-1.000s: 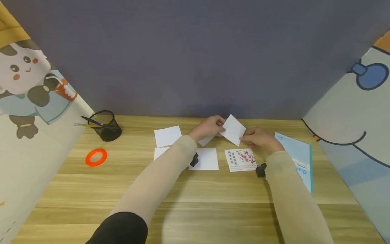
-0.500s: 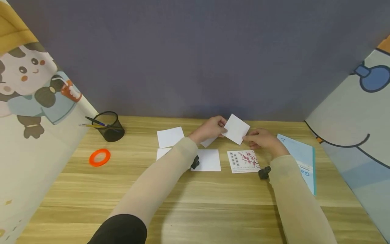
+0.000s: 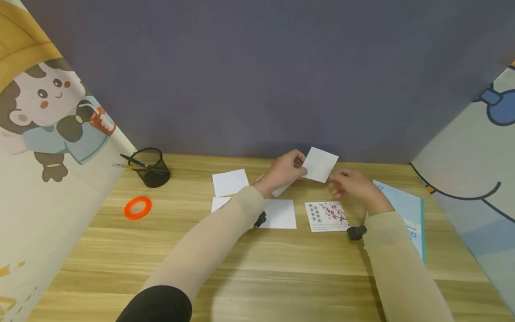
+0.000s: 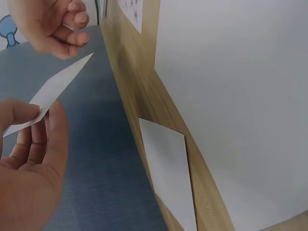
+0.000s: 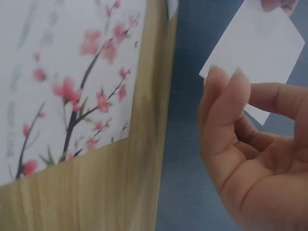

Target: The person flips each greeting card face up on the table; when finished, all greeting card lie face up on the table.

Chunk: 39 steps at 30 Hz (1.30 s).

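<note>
My left hand point(image 3: 283, 173) pinches a small square white card point(image 3: 320, 164) by its lower left edge, above the back of the table. In the left wrist view the thumb lies over the card point(image 4: 60, 86) and fingers support it from below. My right hand point(image 3: 356, 188) hovers just right of the card, its fingers loosely curled; the left wrist view shows a gap between that hand point(image 4: 55, 29) and the card. Another small white card point(image 4: 168, 168) lies on the table under my left hand. A card printed with pink blossoms point(image 3: 327, 216) lies in front of my right hand.
White sheets of paper point(image 3: 230, 182) lie left of centre, partly hidden by my left sleeve. Farther left are an orange ring point(image 3: 138, 208) and a black mesh pen holder point(image 3: 156, 174). A light blue booklet point(image 3: 404, 208) lies right, beside my right forearm. A grey wall point(image 3: 257, 89) stands behind.
The right fingers have come away from the card's lower corner. My left hand still pinches the card, which has turned and tilted slightly. The head view has shifted a little leftward.
</note>
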{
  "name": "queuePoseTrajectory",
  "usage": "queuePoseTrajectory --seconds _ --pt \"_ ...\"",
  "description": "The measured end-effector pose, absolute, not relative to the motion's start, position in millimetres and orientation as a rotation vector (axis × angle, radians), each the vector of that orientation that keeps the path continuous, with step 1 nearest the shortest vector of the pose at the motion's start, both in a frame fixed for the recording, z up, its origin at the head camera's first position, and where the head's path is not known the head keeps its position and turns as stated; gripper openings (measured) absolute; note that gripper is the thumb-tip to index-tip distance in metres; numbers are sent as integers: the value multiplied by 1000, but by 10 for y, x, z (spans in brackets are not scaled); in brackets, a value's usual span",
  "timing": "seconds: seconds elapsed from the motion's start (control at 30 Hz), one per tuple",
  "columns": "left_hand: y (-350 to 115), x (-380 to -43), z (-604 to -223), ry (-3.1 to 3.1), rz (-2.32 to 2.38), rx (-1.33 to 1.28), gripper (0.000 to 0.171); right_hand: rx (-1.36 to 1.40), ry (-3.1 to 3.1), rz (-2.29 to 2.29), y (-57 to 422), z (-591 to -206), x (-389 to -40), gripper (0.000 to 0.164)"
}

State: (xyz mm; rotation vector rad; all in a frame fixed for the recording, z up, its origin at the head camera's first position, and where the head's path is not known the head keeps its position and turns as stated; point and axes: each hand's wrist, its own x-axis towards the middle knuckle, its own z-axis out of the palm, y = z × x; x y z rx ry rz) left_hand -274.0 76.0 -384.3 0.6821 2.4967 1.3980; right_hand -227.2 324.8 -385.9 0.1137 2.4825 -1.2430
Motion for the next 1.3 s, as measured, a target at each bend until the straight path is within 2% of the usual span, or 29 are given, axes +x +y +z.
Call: queuePoseTrajectory --seconds 0.4,0.7,1.03,1.3 --pt "807 -2640 -3743 2564 1326 774 23 91 2381 -1438 3227 -3839 -2271 56" --pt "783 -2606 -3737 2544 1302 814 17 38 2063 -1801 3334 -3900 -2315 31" --pt "746 -2603 -3825 2545 1214 918 11 80 1774 -1996 3445 -3942 -2324 55" --pt "707 -2609 -3860 2552 1166 929 10 100 1719 -1983 3482 -3996 -2329 52"
